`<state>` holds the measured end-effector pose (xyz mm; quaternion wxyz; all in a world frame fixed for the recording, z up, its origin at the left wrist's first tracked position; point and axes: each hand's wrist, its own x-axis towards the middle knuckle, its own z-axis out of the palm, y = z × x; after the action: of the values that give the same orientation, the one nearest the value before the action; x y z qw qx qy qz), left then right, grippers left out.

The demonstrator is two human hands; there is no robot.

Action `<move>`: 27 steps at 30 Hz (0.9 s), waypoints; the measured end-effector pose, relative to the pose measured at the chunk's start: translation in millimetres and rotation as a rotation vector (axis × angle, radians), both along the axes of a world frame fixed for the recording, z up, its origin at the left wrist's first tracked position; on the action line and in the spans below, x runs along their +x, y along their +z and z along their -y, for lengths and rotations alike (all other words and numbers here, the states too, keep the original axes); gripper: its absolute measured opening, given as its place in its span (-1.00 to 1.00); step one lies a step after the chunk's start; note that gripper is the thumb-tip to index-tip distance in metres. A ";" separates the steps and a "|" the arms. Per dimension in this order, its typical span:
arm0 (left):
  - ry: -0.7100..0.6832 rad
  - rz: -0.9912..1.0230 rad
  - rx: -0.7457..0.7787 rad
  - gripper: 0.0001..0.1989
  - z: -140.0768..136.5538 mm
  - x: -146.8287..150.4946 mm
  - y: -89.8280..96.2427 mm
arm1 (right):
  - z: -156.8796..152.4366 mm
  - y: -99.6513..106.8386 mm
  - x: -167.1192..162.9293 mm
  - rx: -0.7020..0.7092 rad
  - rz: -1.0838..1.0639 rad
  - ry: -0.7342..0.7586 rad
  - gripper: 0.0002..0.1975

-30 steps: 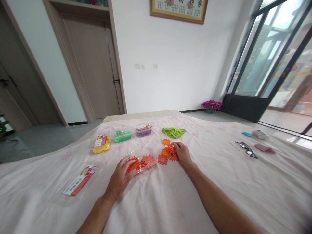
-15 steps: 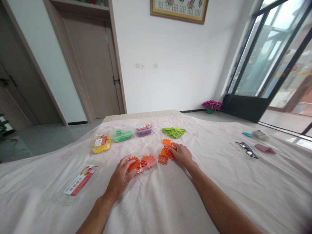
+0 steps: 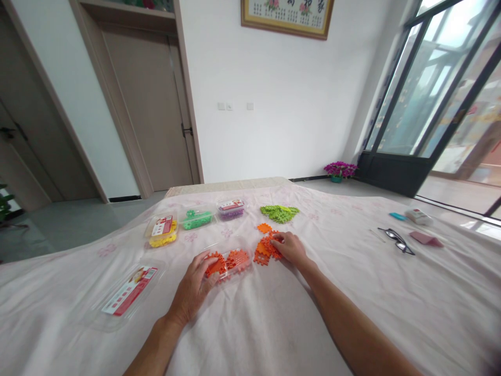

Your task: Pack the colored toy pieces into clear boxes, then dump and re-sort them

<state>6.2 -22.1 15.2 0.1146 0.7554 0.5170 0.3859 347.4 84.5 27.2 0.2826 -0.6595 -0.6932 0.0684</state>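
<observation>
My left hand (image 3: 198, 286) grips the left end of a clear plastic box (image 3: 247, 265), thumb on the near side and fingers over the far rim. Inside lie orange interlocking pieces (image 3: 237, 259) with notched edges. To the right of the box, my right hand (image 3: 290, 247) reaches into a loose pile of orange toothed building pieces (image 3: 261, 251), its thumb and fingers closed on some of them. The fingertips partly cover what they hold. One more orange piece (image 3: 264, 227) lies at the far edge of the pile.
Behind the hands are a light green pile of pieces (image 3: 279, 213), a purple-filled box (image 3: 230, 209), a green-filled box (image 3: 197, 219) and a yellow-filled box (image 3: 163, 231). A labelled clear lid (image 3: 129, 291) lies at left. Glasses (image 3: 396, 240) rest at right on the pale cloth.
My right hand has shifted slightly left and toward me over the orange pile, and some orange pieces there have turned and moved. The left hand and its box stay put.
</observation>
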 end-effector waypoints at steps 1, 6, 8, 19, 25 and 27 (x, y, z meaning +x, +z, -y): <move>0.000 0.001 0.000 -0.62 0.0 0.0 -0.2 | 0.1 0.2 -0.2 -0.007 -0.021 0.011 -0.74; 0.005 0.003 0.009 -0.62 -0.4 -0.1 -0.1 | 2.6 9.3 -3.1 -0.044 -0.004 0.062 -0.65; 0.004 0.000 0.010 -0.62 -0.6 -0.1 -0.1 | 3.7 14.1 -4.8 -0.060 0.056 0.075 -0.65; 0.010 -0.002 0.014 -0.62 0.2 0.5 2.4 | -0.4 12.6 -11.6 0.034 0.028 0.071 -0.69; 0.011 -0.003 0.013 -0.62 0.5 0.4 3.1 | 2.1 24.8 -31.5 0.064 -0.479 0.102 -0.58; 0.010 -0.002 0.009 -0.61 0.4 0.3 2.6 | 8.0 29.5 -44.8 -0.005 -0.720 0.193 -0.58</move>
<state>6.5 -22.6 17.8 0.1086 0.7537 0.5192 0.3880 302.6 76.5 56.7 0.4990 -0.5254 -0.6083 0.3239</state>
